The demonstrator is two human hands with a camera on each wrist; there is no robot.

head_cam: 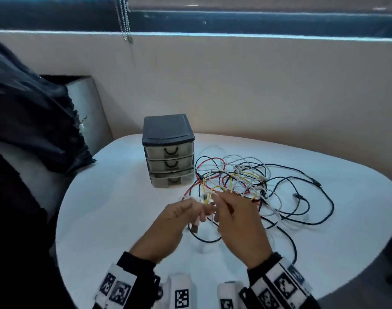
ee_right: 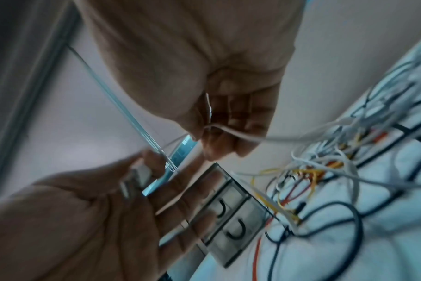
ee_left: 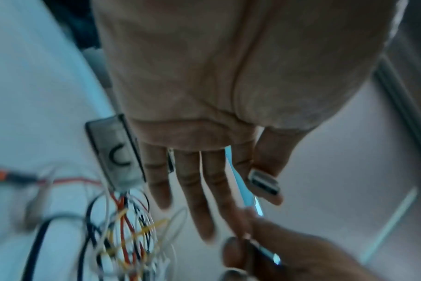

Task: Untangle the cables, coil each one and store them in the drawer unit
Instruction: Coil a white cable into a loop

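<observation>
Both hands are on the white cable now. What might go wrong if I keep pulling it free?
The white cable pinched by the right hand still runs into the tangle; pulling may tighten knots rather than free it. The heap lies right beside the drawer unit, so it could drag against it. The left hand holds the USB plug only at thumb and finger; it may slip.

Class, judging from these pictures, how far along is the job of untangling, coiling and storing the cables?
Done: nothing visibly; no coil shows and the tangle of red, yellow, white and black cables lies on the white table. In hand: the left hand pinches a silver USB plug; the right hand grips a white cable. Left: everything; the grey three-drawer unit is shut.
</observation>
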